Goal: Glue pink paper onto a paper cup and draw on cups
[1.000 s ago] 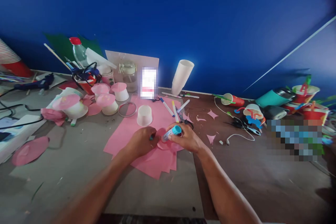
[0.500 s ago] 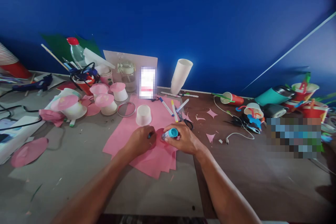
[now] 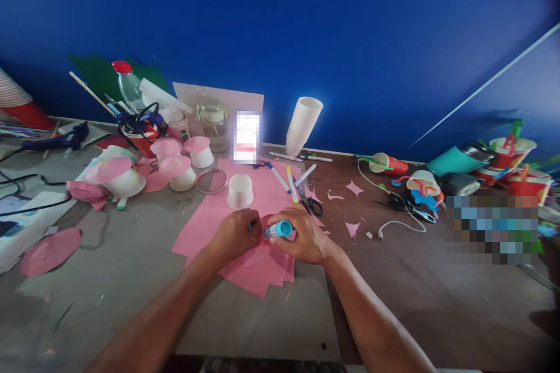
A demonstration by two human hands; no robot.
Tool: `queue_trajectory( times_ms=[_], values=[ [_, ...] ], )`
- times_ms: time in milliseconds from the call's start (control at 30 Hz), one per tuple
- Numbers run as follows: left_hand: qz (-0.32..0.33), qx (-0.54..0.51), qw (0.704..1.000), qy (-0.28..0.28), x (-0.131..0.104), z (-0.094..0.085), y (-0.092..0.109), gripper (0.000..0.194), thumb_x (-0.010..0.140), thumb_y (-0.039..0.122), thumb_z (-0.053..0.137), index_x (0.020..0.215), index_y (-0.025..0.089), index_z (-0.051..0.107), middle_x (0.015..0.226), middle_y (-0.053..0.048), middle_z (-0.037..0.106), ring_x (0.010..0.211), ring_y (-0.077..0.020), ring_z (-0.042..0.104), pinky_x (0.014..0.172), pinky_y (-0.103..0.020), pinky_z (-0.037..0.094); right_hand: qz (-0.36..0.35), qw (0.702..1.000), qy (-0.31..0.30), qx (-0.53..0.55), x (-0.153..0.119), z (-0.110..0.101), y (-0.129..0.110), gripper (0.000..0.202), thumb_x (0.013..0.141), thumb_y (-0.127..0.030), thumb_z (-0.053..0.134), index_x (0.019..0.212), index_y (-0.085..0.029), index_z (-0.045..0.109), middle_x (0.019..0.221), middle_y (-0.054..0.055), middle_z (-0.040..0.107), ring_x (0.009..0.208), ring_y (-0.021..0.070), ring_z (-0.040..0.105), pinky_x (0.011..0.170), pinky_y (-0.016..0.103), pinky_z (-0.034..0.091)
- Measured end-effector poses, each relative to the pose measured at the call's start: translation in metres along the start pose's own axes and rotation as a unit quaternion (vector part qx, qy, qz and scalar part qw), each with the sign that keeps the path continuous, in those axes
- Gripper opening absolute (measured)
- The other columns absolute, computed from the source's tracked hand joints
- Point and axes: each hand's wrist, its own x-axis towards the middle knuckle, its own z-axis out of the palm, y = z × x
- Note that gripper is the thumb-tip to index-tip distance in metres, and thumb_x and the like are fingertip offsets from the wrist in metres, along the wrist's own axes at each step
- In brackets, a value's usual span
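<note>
My right hand (image 3: 306,237) is wrapped round a glue stick (image 3: 276,229) with a clear body and a blue end, tilted low over a dark pink paper piece (image 3: 265,220). Just left of it, my left hand (image 3: 238,233) is closed, its fingertips at the paper's edge. A bit of something small and teal shows between its fingers; most of it is hidden. Under both hands lies a stack of pink paper sheets (image 3: 245,274). Beyond my left hand a white paper cup (image 3: 240,192) stands upside down on the sheets.
Scissors (image 3: 314,206) and several markers (image 3: 277,176) lie behind my right hand. Cups topped with pink paper discs (image 3: 177,173) stand at left, near a metal ring (image 3: 211,181). A stack of white cups (image 3: 303,127) leans by the wall. Paper scraps (image 3: 352,229) lie at right.
My right hand has shifted the glue stick slightly left, closer to my left hand. The left hand stays closed in nearly the same place.
</note>
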Motion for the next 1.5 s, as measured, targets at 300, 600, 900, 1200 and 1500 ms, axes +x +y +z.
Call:
queue_trajectory(
  times_ms=[300, 600, 900, 1200, 1500],
  values=[
    [0.015, 0.045, 0.999, 0.002, -0.001, 0.004, -0.002, 0.019, 0.085, 0.015, 0.048, 0.068, 0.020, 0.053, 0.073, -0.003, 0.065, 0.069, -0.0168, 0.056, 0.063, -0.028, 0.032, 0.037, 0.998, -0.036, -0.030, 0.002, 0.006, -0.001, 0.020, 0.077, -0.012, 0.070, 0.094, -0.022, 0.070, 0.095, 0.003, 0.080, 0.086, 0.0222, 0.071, 0.087, 0.037, 0.042],
    [0.012, 0.065, 0.998, -0.002, -0.001, 0.006, 0.000, 0.019, 0.085, 0.012, 0.049, 0.068, 0.020, 0.051, 0.074, -0.003, 0.065, 0.069, -0.0164, 0.056, 0.063, -0.028, 0.033, 0.055, 0.993, -0.063, -0.083, 0.000, -0.004, -0.006, 0.012, 0.075, -0.011, 0.069, 0.084, -0.020, 0.069, 0.078, 0.000, 0.075, 0.074, 0.0181, 0.067, 0.083, 0.034, 0.039],
    [0.009, 0.066, 0.998, -0.003, -0.002, 0.005, 0.000, 0.018, 0.086, 0.012, 0.049, 0.070, 0.020, 0.052, 0.075, -0.003, 0.064, 0.069, -0.0167, 0.056, 0.062, -0.028, 0.031, 0.037, 0.990, -0.070, -0.120, -0.004, -0.010, -0.003, 0.008, 0.078, -0.017, 0.066, 0.082, -0.021, 0.071, 0.073, 0.000, 0.074, 0.070, 0.0176, 0.065, 0.079, 0.030, 0.041],
    [0.005, 0.060, 0.998, -0.001, -0.002, 0.005, -0.001, 0.018, 0.086, 0.012, 0.048, 0.070, 0.020, 0.052, 0.075, -0.003, 0.064, 0.069, -0.0168, 0.057, 0.062, -0.028, 0.031, 0.056, 0.984, -0.069, -0.157, -0.005, -0.012, -0.002, 0.006, 0.076, -0.018, 0.063, 0.076, -0.022, 0.067, 0.069, -0.001, 0.071, 0.069, 0.0172, 0.063, 0.075, 0.029, 0.037],
    [0.015, 0.057, 0.998, -0.007, -0.001, 0.005, -0.003, 0.017, 0.086, 0.016, 0.048, 0.071, 0.020, 0.055, 0.077, -0.004, 0.066, 0.070, -0.0179, 0.059, 0.063, -0.027, 0.034, 0.080, 0.982, -0.060, -0.162, -0.005, -0.014, -0.001, 0.008, 0.076, -0.015, 0.059, 0.072, -0.021, 0.063, 0.071, -0.001, 0.071, 0.068, 0.0164, 0.060, 0.076, 0.031, 0.033]
  ],
)
